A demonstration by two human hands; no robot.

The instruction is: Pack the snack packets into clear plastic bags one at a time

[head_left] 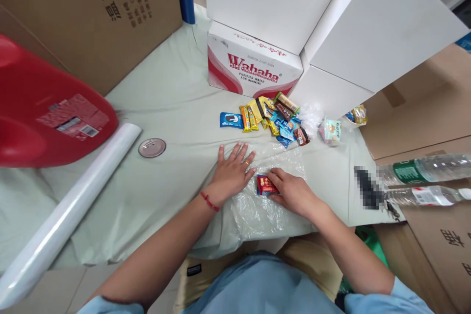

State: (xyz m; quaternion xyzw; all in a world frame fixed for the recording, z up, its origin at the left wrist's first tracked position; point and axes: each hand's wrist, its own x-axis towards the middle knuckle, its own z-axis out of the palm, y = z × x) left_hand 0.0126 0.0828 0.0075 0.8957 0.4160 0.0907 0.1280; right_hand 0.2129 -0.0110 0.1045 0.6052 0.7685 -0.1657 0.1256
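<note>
My left hand (232, 172) lies flat with its fingers spread, at the left edge of a clear plastic sheet (253, 216) on the cloth. To its right, my right hand (292, 190) grips a small red snack packet (266, 185) by its right end, thumb and fingers closed around it. A bit of blue shows along the edge of that packet, which sits on the plastic. Beyond both hands lies a pile of wrapped snacks (283, 125), yellow, blue and brown, with a blue packet (231, 120) at its left end.
A Wahaha carton (253, 66) and white boxes stand behind the snacks. On the left are a red jug (55, 113), a white roll (73, 206) and a round badge (152, 147). Clear plastic bottles (434, 169) lie at the right, near a small clear bag (331, 131).
</note>
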